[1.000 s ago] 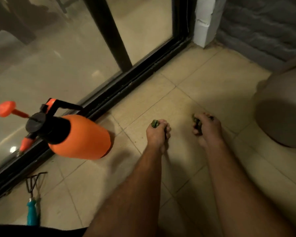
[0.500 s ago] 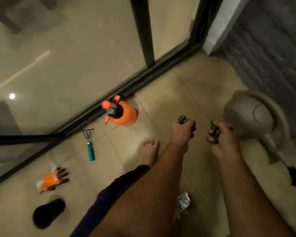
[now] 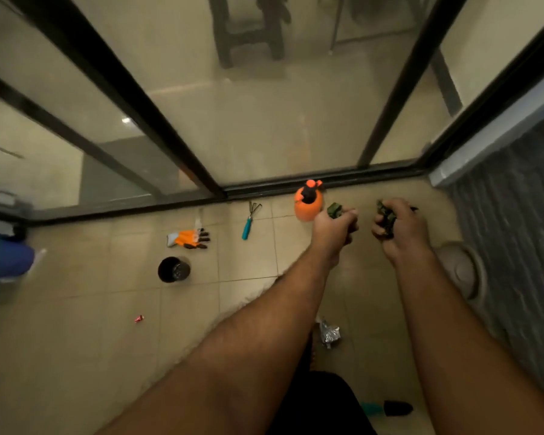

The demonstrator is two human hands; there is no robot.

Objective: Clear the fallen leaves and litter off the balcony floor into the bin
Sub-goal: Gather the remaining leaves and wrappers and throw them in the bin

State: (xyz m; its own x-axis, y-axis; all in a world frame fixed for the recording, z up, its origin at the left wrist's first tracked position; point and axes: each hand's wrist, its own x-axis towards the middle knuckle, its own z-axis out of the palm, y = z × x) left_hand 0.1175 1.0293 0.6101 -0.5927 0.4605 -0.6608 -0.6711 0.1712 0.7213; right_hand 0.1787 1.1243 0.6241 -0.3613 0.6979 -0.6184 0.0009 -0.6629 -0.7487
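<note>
Dark green leaves are bunched in both fists, held out in front of the body above the tiled balcony floor (image 3: 76,356). The left hand (image 3: 333,229) has its fingers curled tight around a small clump of leaves (image 3: 334,210), a bit of which sticks out above the knuckles. The right hand (image 3: 401,229) is clenched round a larger wad of leaves (image 3: 386,215) that shows between the thumb and the curled fingers. The two hands are close together but apart. Below them on the floor, between the forearms, lies a crumpled piece of silvery foil litter (image 3: 328,333), and well to the left a small red scrap (image 3: 139,318) lies alone on the tiles. Just beyond the left hand an orange spray bottle (image 3: 308,200) stands near the black track of the sliding glass door (image 3: 264,89). To its left lie a small hand rake (image 3: 249,222) with a teal handle, then an orange and black glove (image 3: 189,238), and nearer, a black pot (image 3: 174,269) standing upright. By the grey brick wall (image 3: 515,230) on the right is a beige watering can (image 3: 462,271), partly hidden by the right forearm. At the bottom edge, a dark trowel blade with a teal handle (image 3: 390,408) shows beside the right arm. No bin can be made out with certainty.
</note>
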